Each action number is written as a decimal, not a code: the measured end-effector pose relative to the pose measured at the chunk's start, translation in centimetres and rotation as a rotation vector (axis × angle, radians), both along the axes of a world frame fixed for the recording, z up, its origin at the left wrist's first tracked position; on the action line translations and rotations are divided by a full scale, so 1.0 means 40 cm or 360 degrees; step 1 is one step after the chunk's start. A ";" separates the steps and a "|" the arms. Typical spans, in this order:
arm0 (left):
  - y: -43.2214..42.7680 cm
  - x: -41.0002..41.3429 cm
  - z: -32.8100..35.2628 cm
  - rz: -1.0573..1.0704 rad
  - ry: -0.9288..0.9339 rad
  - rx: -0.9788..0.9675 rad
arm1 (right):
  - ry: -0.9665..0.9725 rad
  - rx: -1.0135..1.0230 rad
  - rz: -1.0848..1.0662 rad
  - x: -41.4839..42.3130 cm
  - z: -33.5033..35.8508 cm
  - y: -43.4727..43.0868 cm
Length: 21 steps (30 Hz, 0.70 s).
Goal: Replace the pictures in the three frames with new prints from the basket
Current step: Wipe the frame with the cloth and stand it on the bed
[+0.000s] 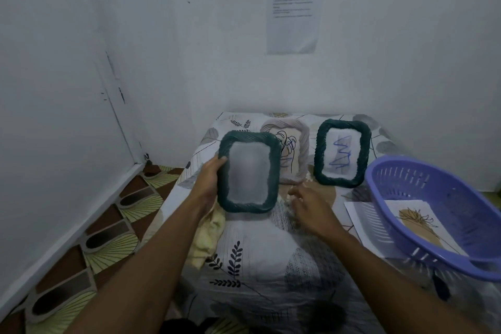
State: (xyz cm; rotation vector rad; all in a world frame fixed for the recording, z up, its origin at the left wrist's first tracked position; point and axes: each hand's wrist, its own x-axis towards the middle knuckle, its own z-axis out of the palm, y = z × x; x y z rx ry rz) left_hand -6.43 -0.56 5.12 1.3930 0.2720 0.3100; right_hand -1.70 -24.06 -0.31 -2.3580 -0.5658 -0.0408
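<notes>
Two forearms (pixel 162 241) reach forward. The left hand (pixel 212 173) grips the left edge of the upright green frame (pixel 248 171), well left of the basket (pixel 461 198). The right hand (pixel 309 207), loose and empty, is nearer the basket's print (pixel 417 225).

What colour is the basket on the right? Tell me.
The basket is periwinkle, a purple-blue plastic with slotted walls. It shows best in the head view.

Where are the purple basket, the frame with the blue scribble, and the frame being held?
Purple basket (pixel 423 184): head view, slotted inner wall.
Blue-scribble frame (pixel 320 154): head view, left green border.
Held frame (pixel 274 171): head view, right green border.
</notes>
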 end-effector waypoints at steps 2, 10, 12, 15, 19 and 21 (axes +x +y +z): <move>0.028 0.025 -0.008 0.0077 0.0033 -0.0008 | -0.0242 -0.0434 0.0079 0.005 -0.055 0.002; 0.121 0.133 -0.032 0.0258 0.0157 -0.0150 | -0.0323 -0.0676 -0.0009 0.006 -0.127 -0.002; 0.149 0.162 -0.022 0.0298 0.0163 -0.0127 | -0.0340 -0.0657 -0.0013 0.011 -0.128 -0.002; 0.187 0.198 -0.021 0.0333 0.0195 -0.0057 | -0.0340 -0.0663 -0.0010 0.012 -0.128 0.000; 0.201 0.228 -0.038 0.0323 0.0235 -0.0087 | -0.0318 -0.0665 -0.0015 0.014 -0.124 0.001; 0.199 0.239 -0.047 0.0301 0.0262 -0.0137 | -0.0312 -0.0672 -0.0023 0.014 -0.124 0.003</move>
